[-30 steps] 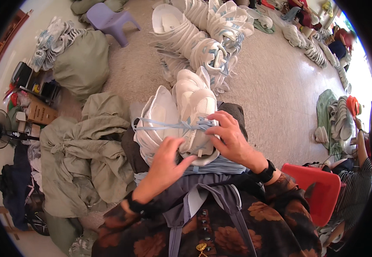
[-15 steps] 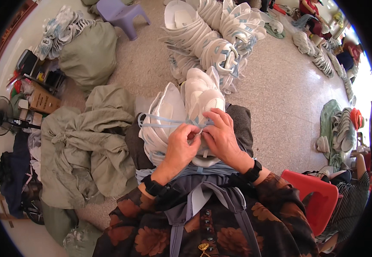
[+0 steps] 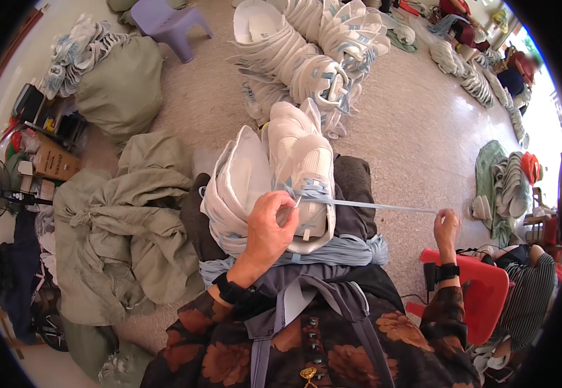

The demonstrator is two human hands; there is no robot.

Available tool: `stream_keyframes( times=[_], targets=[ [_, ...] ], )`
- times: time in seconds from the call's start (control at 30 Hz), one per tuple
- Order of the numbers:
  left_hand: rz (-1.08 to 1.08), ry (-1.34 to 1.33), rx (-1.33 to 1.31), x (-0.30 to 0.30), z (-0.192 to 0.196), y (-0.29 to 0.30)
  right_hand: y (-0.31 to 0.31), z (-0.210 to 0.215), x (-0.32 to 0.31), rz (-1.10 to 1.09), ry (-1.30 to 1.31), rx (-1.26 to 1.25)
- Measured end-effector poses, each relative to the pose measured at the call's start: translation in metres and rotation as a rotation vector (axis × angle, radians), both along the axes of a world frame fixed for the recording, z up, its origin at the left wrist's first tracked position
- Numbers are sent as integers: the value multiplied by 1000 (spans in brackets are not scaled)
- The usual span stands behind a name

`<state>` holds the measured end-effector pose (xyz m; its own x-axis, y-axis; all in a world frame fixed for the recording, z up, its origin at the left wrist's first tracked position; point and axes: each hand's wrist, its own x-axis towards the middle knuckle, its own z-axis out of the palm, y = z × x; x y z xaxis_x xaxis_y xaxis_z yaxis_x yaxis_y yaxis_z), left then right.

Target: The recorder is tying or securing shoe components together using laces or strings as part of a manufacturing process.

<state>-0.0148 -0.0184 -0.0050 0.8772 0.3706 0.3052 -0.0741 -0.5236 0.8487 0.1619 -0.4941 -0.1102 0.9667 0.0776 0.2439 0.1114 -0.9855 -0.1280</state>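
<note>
Shoe (image 3: 312, 165), white: in the lap, hub of the clock.
Lace (image 3: 384, 207), pale blue: taut from shoe toward three o'clock.
Right hand (image 3: 447, 227): four o'clock, fingers closed on the lace's far end.
Left hand (image 3: 269, 227): seven o'clock, thumb and forefinger nearly together at the lacing; grip cannot be told.
Lace bundle (image 3: 366, 252): six o'clock.
</note>
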Motion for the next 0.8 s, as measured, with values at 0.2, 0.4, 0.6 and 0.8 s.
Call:
stream_keyframes(
  times=[0.2, 0.4, 0.6, 0.8],
  targets=[
    [-84, 15, -489, 19, -5, 7, 106, 0, -32, 364, 134, 420],
    [-233, 186, -744, 27, 33, 17, 248, 95, -50, 752, 215, 654],
    [-211, 205, 370, 32, 26, 17, 274, 99, -58, 820, 476, 718],
    [-208, 106, 181, 40, 19, 21, 268, 94, -55, 895, 333, 841]
  ],
)
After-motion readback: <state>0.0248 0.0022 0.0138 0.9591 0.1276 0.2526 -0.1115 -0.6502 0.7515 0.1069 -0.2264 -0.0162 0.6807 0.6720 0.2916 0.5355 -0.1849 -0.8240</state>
